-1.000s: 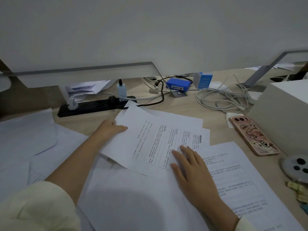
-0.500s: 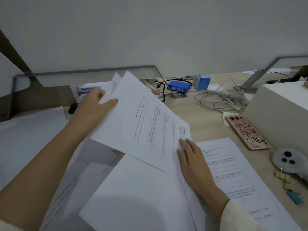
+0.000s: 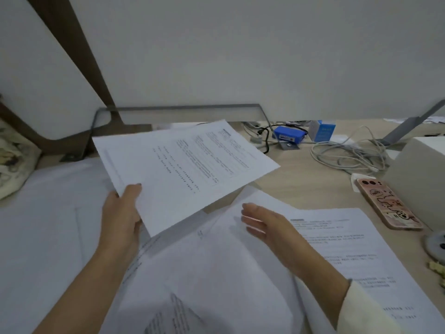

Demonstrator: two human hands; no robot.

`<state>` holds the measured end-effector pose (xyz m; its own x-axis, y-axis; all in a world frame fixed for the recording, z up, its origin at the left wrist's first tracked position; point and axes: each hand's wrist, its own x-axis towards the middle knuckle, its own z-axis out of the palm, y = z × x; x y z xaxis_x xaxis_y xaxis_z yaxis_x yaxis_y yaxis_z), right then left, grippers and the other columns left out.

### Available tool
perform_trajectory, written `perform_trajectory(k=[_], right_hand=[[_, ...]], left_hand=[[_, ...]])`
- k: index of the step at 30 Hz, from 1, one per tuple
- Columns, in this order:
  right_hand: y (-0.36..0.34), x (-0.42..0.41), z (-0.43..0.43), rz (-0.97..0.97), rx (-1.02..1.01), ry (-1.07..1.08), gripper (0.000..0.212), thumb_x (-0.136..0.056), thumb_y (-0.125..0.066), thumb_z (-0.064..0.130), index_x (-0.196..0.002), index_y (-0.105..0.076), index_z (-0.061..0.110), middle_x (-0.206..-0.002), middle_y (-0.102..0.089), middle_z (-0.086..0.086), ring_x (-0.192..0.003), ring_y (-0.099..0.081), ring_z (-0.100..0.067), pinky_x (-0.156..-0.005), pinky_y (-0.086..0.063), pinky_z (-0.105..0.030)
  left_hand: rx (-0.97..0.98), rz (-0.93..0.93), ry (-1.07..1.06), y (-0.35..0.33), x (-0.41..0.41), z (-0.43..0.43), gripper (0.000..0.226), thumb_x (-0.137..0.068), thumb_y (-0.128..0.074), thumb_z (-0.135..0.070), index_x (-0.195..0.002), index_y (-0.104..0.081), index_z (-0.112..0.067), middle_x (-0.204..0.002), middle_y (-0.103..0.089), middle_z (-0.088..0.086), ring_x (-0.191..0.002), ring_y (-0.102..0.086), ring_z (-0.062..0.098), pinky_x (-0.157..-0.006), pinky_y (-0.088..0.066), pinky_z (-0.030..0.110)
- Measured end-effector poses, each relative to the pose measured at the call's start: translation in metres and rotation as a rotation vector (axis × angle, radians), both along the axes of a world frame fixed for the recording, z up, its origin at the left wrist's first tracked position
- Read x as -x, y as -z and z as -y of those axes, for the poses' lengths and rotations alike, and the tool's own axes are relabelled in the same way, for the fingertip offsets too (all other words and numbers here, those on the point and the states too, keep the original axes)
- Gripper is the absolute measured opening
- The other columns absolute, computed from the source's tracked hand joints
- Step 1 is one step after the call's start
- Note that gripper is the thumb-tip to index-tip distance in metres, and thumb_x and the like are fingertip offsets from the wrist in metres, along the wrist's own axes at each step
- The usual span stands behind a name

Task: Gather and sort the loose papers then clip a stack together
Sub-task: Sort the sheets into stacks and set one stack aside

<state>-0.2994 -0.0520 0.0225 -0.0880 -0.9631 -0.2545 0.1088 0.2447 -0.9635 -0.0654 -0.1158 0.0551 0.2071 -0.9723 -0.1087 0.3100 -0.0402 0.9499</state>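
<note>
Near the frame's middle, my left hand (image 3: 121, 213) is pinching lifted sheets (image 3: 183, 169) by one corner; my right hand (image 3: 267, 225) is hovering slack, so they risk sagging and sliding apart.

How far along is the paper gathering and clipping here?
Early. Done: nothing clipped, no tidy stack visible. In hand: the left hand holds a few sheets lifted off the desk; the right hand is open above loose papers. Left: gathering those, sorting, clipping.

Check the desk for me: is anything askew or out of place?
Yes. White printed sheets lie fanned at mismatched angles, overlapping across the wooden desk. The left hand holds a few lifted sheets with uneven edges. Nothing looks torn or spilled.
</note>
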Motion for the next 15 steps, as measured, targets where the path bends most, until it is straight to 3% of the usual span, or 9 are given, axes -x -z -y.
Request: perform_trajectory(k=[2,4,9,13,15], right_hand=[[-0.005,-0.023,0.002,0.299,-0.080,-0.074,0.043,-0.082,-0.057,0.043,-0.120,-0.052,0.023,-0.125,-0.059,-0.005,-0.115,-0.058,-0.019,-0.099,-0.047,-0.037],[0.002,-0.041,0.007,0.363,-0.083,-0.067,0.041,-0.087,-0.056,0.039,-0.124,-0.053,0.023,-0.122,-0.064,-0.005,-0.110,-0.063,-0.021,-0.092,-0.053,-0.038],[0.019,-0.056,0.006,0.294,-0.123,0.110,0.043,-0.087,-0.046,-0.006,-0.130,-0.049,0.005,-0.119,-0.064,-0.012,-0.107,-0.060,-0.032,-0.088,-0.052,-0.040],[0.009,-0.042,-0.012,0.210,-0.111,0.010,0.037,-0.078,-0.051,-0.007,-0.108,-0.063,0.012,-0.103,-0.072,-0.011,-0.091,-0.067,-0.029,-0.075,-0.056,-0.037],[0.006,-0.033,-0.017,0.179,-0.143,-0.030,0.033,-0.080,-0.050,-0.008,-0.101,-0.066,0.012,-0.102,-0.073,-0.014,-0.092,-0.067,-0.033,-0.079,-0.055,-0.041]], left_hand=[[-0.082,-0.092,0.081,0.017,-0.001,-0.017,0.026,-0.092,-0.051,-0.014,-0.117,-0.058,-0.016,-0.104,-0.068,-0.004,-0.085,-0.065,0.008,-0.057,-0.054,0.018],[-0.133,-0.126,0.190,0.032,-0.004,-0.034,0.034,-0.090,-0.052,-0.011,-0.124,-0.056,-0.016,-0.109,-0.070,-0.001,-0.090,-0.068,0.013,-0.058,-0.056,0.018],[-0.252,-0.078,0.443,0.044,-0.017,-0.070,0.026,-0.088,-0.054,-0.014,-0.113,-0.059,-0.020,-0.098,-0.075,0.001,-0.083,-0.072,0.018,-0.060,-0.059,0.028],[-0.278,-0.264,0.318,0.040,-0.048,-0.075,0.043,-0.082,-0.053,-0.041,-0.118,-0.061,-0.017,-0.110,-0.071,0.008,-0.097,-0.069,0.027,-0.072,-0.059,0.043],[-0.297,-0.406,0.262,0.038,-0.062,-0.076,0.052,-0.078,-0.055,-0.045,-0.116,-0.064,-0.011,-0.111,-0.070,0.013,-0.099,-0.067,0.030,-0.080,-0.056,0.049]])
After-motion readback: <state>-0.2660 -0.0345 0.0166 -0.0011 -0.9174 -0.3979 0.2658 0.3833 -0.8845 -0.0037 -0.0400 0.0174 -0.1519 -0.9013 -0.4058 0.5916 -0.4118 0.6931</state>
